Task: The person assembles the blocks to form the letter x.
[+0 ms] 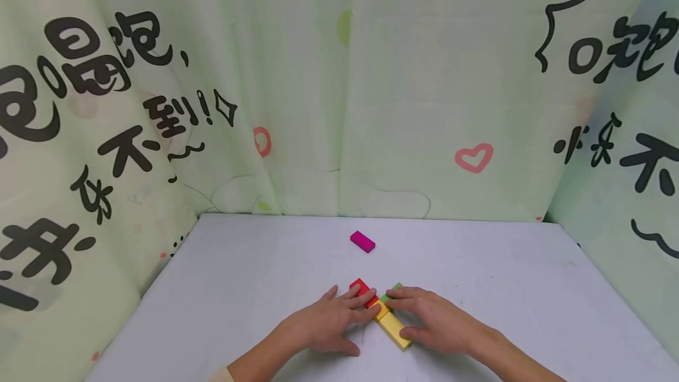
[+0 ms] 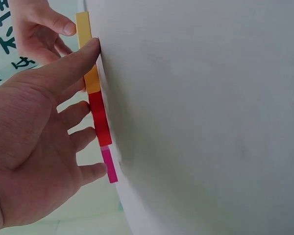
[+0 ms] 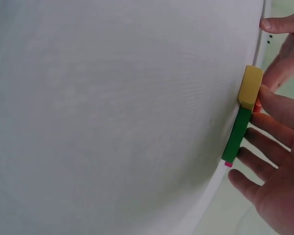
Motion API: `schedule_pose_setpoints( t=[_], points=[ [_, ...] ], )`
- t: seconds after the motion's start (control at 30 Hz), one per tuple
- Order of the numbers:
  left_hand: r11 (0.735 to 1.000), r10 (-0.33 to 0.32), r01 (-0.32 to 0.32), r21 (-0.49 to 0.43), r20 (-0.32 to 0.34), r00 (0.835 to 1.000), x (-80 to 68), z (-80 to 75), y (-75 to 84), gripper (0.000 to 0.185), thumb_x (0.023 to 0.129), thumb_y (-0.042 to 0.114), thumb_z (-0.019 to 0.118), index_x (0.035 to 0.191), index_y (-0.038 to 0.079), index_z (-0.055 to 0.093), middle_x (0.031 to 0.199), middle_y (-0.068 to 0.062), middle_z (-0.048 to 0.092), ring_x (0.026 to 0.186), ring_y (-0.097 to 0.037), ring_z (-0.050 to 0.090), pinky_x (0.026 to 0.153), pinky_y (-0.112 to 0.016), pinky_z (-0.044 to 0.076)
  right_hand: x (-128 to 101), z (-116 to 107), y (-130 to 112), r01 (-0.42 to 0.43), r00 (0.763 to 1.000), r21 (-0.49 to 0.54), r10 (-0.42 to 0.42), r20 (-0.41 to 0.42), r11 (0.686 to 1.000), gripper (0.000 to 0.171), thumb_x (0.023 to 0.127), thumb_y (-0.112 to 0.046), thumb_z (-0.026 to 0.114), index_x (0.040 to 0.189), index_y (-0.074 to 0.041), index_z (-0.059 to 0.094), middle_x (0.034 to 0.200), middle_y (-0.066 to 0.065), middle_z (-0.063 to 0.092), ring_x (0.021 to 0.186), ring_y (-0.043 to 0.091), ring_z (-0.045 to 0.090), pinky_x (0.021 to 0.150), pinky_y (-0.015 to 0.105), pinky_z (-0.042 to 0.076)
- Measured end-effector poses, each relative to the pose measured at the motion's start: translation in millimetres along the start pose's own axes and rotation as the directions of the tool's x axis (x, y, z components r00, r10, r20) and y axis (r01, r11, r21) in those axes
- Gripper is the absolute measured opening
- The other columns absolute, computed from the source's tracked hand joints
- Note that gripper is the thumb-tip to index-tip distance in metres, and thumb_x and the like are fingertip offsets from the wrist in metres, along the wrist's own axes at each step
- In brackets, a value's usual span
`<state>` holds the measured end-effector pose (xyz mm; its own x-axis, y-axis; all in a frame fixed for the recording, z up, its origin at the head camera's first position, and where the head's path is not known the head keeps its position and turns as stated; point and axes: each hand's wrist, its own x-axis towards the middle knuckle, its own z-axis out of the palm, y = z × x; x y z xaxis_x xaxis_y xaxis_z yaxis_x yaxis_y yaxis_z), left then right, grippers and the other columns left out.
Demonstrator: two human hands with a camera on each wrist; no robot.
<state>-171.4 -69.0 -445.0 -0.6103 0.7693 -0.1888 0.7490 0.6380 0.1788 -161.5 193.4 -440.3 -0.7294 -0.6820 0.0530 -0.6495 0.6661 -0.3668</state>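
Observation:
A red block (image 1: 359,283), an orange block (image 1: 382,310) and a yellow block (image 1: 395,331) lie end to end in a slanted line on the table. A green block (image 1: 391,297) branches off on the right, near the orange one. My left hand (image 1: 331,322) spreads its fingers over the red and orange blocks from the left. From the other side, my right hand (image 1: 440,322) has its fingertips at the green block and its thumb against the yellow block. Fingers hide part of the row. In the left wrist view, the left fingers (image 2: 76,113) look fairly straight.
A magenta block (image 1: 363,241) lies apart, farther back on the white table (image 1: 254,264). Behind the table and along its sides hangs a pale green curtain (image 1: 403,105) with dark lettering and hearts.

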Motion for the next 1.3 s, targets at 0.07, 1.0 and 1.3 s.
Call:
schedule_pose_setpoints(
  t=[0.07, 1.0, 1.3],
  points=[
    [1.000, 0.012, -0.012, 0.017, -0.004, 1.000, 0.4, -0.6, 0.2, 0.078, 0.085, 0.046, 0.069, 0.150, 0.033, 0.029, 0.160, 0.010, 0.013, 0.147, -0.022, 0.015, 0.110, -0.058, 0.024, -0.1, 0.3, 0.6, -0.005, 1.000, 0.006, 0.005, 0.004, 1.000, 0.050, 0.086, -0.026, 0.071, 0.133, -0.012, 0.058, 0.141, 0.003, 0.051, 0.132, 0.030, 0.045, 0.100, 0.051, 0.041],
    [0.990, -0.049, 0.037, -0.133, -0.094, 0.994, 23.3, -18.5, -32.9, 0.065, 0.087, 0.037, 0.068, 0.146, 0.030, 0.041, 0.155, 0.007, 0.030, 0.144, -0.020, 0.025, 0.113, -0.055, 0.023, -3.5, 0.5, 0.4, -0.039, 0.999, 0.035, 0.038, 0.031, 0.999, 0.051, 0.087, -0.026, 0.070, 0.134, -0.012, 0.057, 0.142, 0.003, 0.050, 0.134, 0.029, 0.042, 0.102, 0.051, 0.040],
    [0.987, -0.071, 0.048, -0.151, -0.156, 0.985, 33.8, -20.5, -50.9, 0.061, 0.089, 0.035, 0.067, 0.145, 0.026, 0.044, 0.153, 0.004, 0.036, 0.140, -0.020, 0.033, 0.111, -0.051, 0.029, -2.2, 3.6, 1.9, -0.039, 0.998, 0.019, 0.038, 0.051, 0.999, 0.052, 0.089, -0.028, 0.068, 0.137, -0.013, 0.055, 0.144, 0.002, 0.048, 0.136, 0.030, 0.040, 0.103, 0.051, 0.039]
  ],
)
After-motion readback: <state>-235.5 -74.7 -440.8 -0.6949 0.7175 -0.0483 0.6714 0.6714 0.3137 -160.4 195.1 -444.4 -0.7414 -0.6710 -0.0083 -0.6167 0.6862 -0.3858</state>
